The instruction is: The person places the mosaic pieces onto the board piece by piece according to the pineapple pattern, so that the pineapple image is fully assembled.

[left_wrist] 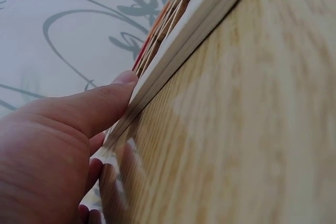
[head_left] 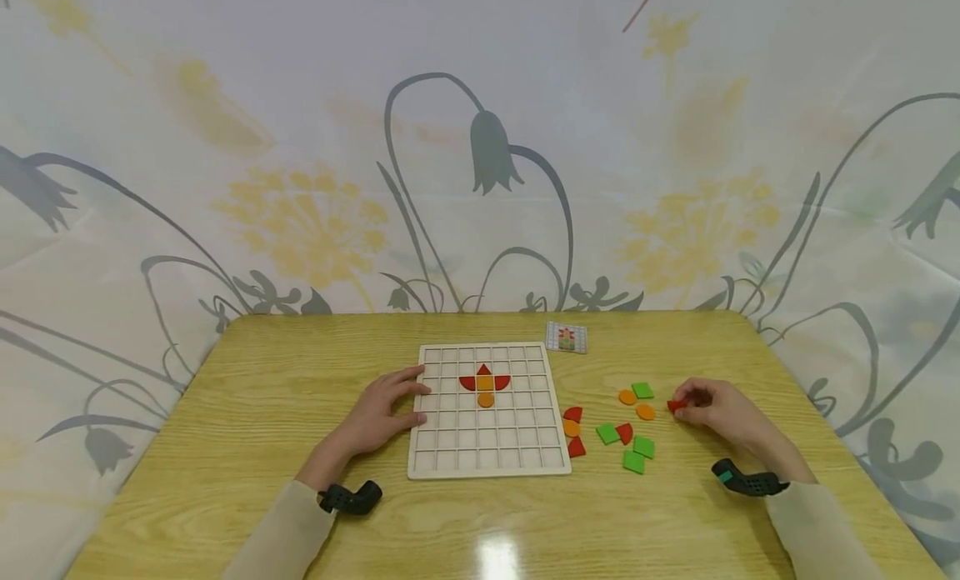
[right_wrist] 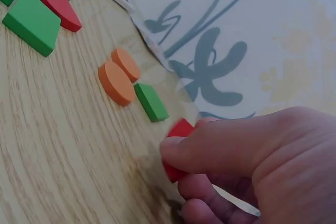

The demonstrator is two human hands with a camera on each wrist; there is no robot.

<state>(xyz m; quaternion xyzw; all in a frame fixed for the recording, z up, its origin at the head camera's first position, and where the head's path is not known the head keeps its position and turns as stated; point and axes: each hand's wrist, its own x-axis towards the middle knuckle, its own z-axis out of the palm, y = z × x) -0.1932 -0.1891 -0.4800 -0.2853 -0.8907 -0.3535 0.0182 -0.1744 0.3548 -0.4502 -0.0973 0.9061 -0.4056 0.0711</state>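
A white grid board lies on the table. My left hand rests at its left edge, fingers extended onto the rim; in the left wrist view the thumb touches the board's side. On the board, an orange square sits between two red quarter circles, with a red triangle above and an orange circle below. Right of the loose pieces, my right hand pinches a small red tile between thumb and fingers, which partly hide its shape.
Beside the board lie loose red pieces and an orange circle. Several green tiles, more orange circles and a red piece are scattered farther right. A pattern card lies behind the board's right corner, before a floral backdrop.
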